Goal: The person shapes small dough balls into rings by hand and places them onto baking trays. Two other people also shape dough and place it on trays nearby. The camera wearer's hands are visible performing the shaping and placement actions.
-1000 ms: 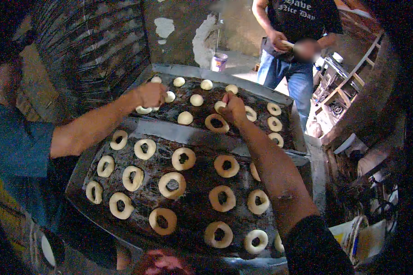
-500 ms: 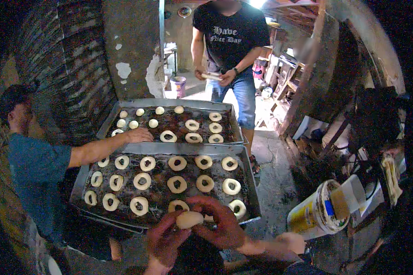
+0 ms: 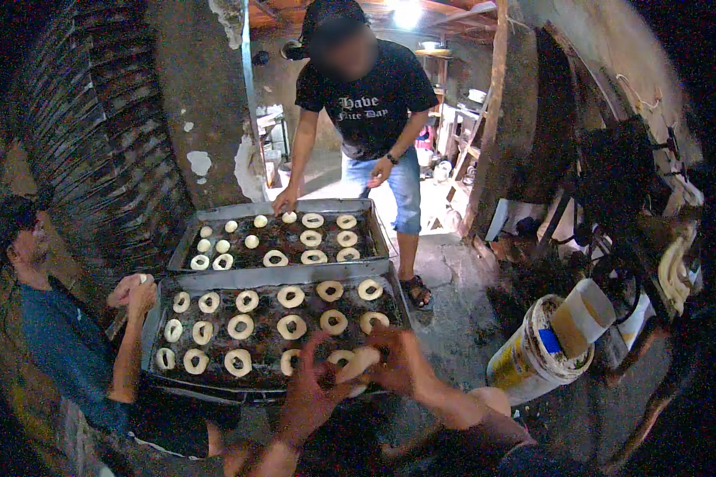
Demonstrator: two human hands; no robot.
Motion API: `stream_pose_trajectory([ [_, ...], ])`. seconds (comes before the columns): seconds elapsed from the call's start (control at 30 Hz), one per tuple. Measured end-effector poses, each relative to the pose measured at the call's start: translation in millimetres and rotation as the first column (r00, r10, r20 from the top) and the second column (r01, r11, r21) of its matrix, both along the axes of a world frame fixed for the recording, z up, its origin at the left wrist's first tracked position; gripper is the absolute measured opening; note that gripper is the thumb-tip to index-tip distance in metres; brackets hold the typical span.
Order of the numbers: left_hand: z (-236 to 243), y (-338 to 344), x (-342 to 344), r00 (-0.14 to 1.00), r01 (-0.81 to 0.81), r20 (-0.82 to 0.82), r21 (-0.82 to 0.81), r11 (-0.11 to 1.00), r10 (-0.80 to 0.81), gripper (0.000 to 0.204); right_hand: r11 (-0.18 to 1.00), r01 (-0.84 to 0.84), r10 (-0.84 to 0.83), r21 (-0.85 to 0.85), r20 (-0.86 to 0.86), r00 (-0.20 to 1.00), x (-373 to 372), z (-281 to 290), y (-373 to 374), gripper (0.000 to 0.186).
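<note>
single head-worn fisheye view, facing forward and down, left hand (image 3: 306,400) and right hand (image 3: 399,363) near, baking trays (image 3: 278,277) beyond

Patchy grey wall (image 3: 200,87); scuffed grey floor (image 3: 457,280); bright light (image 3: 407,13) overhead.

1. Fingers of my left hand (image 3: 310,395) and right hand (image 3: 396,363) cover parts of the dough piece (image 3: 360,364), so can't tell its full shape.
2. They also block some rings (image 3: 284,363) in the front tray (image 3: 278,276).
3. Forearms (image 3: 457,407) run off the bottom edge, lol.
4. Far co-worker's head (image 3: 342,52): blurred.
5. Pale bit (image 3: 143,278) in the left co-worker's hands (image 3: 133,297): too small to tell.
</note>
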State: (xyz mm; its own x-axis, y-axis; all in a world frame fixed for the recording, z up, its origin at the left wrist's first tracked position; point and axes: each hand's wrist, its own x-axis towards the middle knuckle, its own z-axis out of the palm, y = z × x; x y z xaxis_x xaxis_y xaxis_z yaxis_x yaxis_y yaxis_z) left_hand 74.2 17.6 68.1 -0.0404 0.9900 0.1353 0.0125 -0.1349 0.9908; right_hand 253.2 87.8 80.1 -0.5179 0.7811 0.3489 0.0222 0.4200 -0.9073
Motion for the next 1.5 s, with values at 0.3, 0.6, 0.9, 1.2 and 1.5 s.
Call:
stream_pose_trajectory([
  [0.3,-3.8,-8.5,-25.1,0.946,-0.272,0.232,0.187,0.944,0.227,0.059,0.807,-0.303,0.269,-0.506,-0.141,0.953,-16.8,33.5,-24.0,0.061],
  [0.6,20.9,-21.7,-60.8,0.635,0.069,0.772,-0.024,0.997,-0.026,0.08,0.952,-0.276,0.291,-0.13,0.116,0.95,-55.2,21.2,11.0,0.045],
  [0.9,6.3,-29.1,-89.8,0.611,-0.284,0.783,0.08,0.956,0.116,0.09,0.743,-0.254,0.322,-0.618,-0.002,0.947,-102.4,5.0,53.3,0.025],
  [1.2,-50.2,-28.1,-119.9,0.603,-0.241,0.774,-0.054,0.969,0.194,0.095,0.976,0.044,-0.13,0.213,0.415,0.901,-194.1,-29.8,266.4,0.012],
  [1.5,-76.4,-19.0,-159.4,0.615,-0.121,0.788,0.057,0.991,0.03,0.061,0.855,0.024,-0.418,0.518,0.66,0.624,-299.5,-124.1,492.6,0.04],
])
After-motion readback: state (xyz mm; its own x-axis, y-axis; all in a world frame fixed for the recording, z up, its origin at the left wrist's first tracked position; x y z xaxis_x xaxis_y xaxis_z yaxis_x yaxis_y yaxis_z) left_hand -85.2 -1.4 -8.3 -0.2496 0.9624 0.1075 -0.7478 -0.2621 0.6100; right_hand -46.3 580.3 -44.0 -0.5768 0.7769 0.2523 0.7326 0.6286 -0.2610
